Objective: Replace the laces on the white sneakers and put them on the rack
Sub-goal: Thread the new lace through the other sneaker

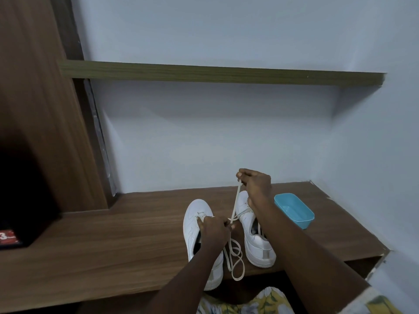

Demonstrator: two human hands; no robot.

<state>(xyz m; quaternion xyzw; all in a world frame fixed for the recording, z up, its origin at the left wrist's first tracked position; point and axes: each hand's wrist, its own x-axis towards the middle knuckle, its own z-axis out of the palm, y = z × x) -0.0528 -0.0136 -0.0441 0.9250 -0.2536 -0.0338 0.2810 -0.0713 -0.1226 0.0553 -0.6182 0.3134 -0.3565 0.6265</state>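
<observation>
**Right hand (257,185) holds a lace taut above the sneakers**

The right hand is raised over the toe of the right sneaker (258,248). Its fingers are curled and pinch the white lace (235,200), which runs down from it in a tight line. The left hand (214,228) sits lower, on the tongue area of the left sneaker (195,223). Its fingertips pinch the lace close to the gap between the two shoes.

Below that hand the slack lies in loose loops on the wooden desk (113,245), between the heels. A strand also crosses the front of the right sneaker, so the lace seems to be threaded through its lower eyelets, though which ones is too small to tell. Both sneakers stand side by side with toes toward the wall, and a blue tub (294,210) sits just beside the right one.

The step in hand looks like lacing, with the strand pulled snug after a pass. The long slack suggests many eyelets are left. The next move probably calls for finding the free tip and feeding it through the following eyelet while the lower pinch keeps tension. Shelving is not yet near, and whether the green shelf (204,72) above is the rack cannot be told.
</observation>
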